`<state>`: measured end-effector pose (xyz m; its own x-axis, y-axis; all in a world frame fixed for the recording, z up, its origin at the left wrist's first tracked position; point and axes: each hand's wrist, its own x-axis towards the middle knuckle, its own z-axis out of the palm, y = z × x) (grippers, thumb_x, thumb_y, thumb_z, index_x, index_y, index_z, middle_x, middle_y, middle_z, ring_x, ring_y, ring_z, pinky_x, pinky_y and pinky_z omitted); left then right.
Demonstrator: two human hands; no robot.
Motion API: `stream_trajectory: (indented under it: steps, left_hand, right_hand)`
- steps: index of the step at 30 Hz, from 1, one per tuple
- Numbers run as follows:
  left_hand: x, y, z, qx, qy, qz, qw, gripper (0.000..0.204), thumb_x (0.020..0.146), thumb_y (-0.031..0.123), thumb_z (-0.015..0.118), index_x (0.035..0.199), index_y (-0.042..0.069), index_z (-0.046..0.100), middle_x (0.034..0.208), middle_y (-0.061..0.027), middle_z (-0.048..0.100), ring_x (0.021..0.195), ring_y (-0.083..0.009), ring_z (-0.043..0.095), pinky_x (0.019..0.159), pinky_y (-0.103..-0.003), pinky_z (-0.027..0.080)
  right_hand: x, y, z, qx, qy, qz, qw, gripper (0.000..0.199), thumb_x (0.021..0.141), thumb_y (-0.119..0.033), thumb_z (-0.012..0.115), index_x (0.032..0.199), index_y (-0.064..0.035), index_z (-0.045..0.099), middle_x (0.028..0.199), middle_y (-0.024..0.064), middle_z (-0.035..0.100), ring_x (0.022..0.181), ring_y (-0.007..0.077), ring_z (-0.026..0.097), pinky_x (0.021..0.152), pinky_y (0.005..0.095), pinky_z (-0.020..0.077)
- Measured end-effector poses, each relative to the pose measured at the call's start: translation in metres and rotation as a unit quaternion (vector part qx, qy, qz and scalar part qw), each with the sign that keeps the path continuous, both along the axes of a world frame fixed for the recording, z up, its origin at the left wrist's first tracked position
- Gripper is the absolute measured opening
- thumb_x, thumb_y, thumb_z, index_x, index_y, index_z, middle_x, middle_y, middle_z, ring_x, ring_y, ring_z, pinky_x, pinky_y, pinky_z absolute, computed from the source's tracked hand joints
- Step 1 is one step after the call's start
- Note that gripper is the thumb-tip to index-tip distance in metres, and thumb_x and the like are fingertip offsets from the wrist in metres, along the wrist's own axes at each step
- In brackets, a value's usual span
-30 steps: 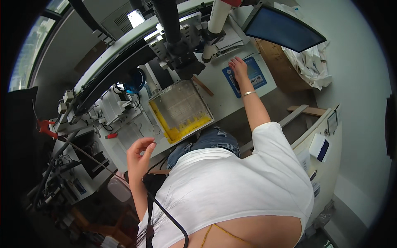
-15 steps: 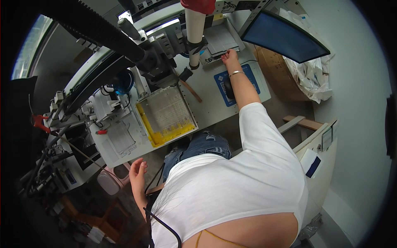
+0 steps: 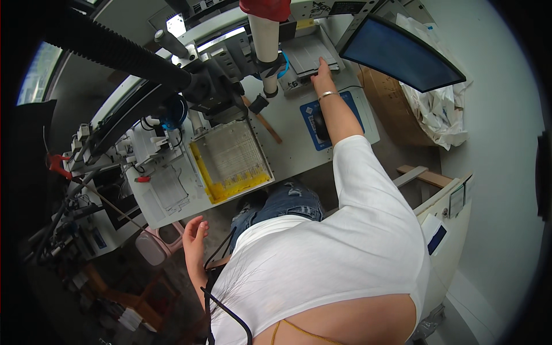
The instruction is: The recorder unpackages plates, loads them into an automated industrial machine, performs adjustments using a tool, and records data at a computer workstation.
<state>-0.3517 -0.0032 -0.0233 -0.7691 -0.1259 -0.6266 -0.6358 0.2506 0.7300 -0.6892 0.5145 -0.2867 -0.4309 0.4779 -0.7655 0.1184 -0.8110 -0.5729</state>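
My right hand [image 3: 323,77] reaches far forward to a stack of flat grey sheets [image 3: 305,52] in a shallow tray at the back of the bench. Its thumb lies over the near right corner of the stack, and its fingers are closed at the near edge, partly hidden. How many sheets it grips I cannot tell. My left hand [image 3: 195,233] hangs in the air left of my body, fingers loosely curled and apart, holding nothing. In front of me a square frame [image 3: 253,178] with a yellow edge holds a grey, finely lined plate [image 3: 227,152].
A dark machine head [image 3: 215,95] with a ribbed hose [image 3: 126,54] overhangs the bench. Right of the frame lie a brown strip [image 3: 265,123] and a blue mouse pad [image 3: 313,135] with a black mouse. A monitor [image 3: 402,54] and a cardboard box [image 3: 391,106] stand right. A pink stool [image 3: 152,247] is left.
My right hand has turned at the sheet stack: its thumb now lies across the top corner. My left hand stays raised and empty, its fingers slightly more curled.
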Motion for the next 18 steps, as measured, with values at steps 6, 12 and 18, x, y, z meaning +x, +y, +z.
stream_trajectory:
  steps: [6, 12, 18]
  left_hand:
    - [-0.002, 0.001, 0.0, 0.006, 0.002, -0.002, 1.0, 0.028, 0.09, 0.016, 0.059, 0.114, 0.003, 0.056, 0.099, -0.0046, 0.063, 0.087, -0.0097, 0.057, 0.073, -0.022, 0.043]
    - [-0.002, -0.008, 0.002, -0.001, 0.005, 0.0, 1.0, 0.027, 0.09, 0.015, 0.058, 0.114, 0.003, 0.055, 0.098, -0.0046, 0.063, 0.086, -0.0091, 0.057, 0.072, -0.021, 0.044]
    - [-0.019, -0.004, 0.012, -0.022, 0.012, -0.028, 0.999, 0.027, 0.091, 0.016, 0.057, 0.114, 0.003, 0.055, 0.098, -0.0045, 0.063, 0.085, -0.0082, 0.056, 0.073, -0.021, 0.045]
  right_hand:
    - [-0.01, 0.014, -0.026, -0.01, 0.016, -0.058, 0.998, 0.056, 0.08, -0.026, 0.067, 0.125, -0.0011, 0.048, 0.131, 0.0114, 0.048, 0.12, 0.0284, 0.046, 0.102, 0.0476, 0.0325]
    - [-0.01, -0.001, -0.003, -0.033, -0.059, -0.07, 0.995, 0.058, 0.077, -0.022, 0.072, 0.125, 0.0019, 0.048, 0.131, 0.0139, 0.048, 0.113, 0.0292, 0.051, 0.1, 0.0457, 0.0352]
    - [0.001, -0.006, 0.005, -0.018, -0.04, -0.095, 0.994, 0.061, 0.073, -0.017, 0.077, 0.122, 0.0045, 0.049, 0.126, 0.0152, 0.051, 0.108, 0.0283, 0.054, 0.095, 0.0434, 0.0397]
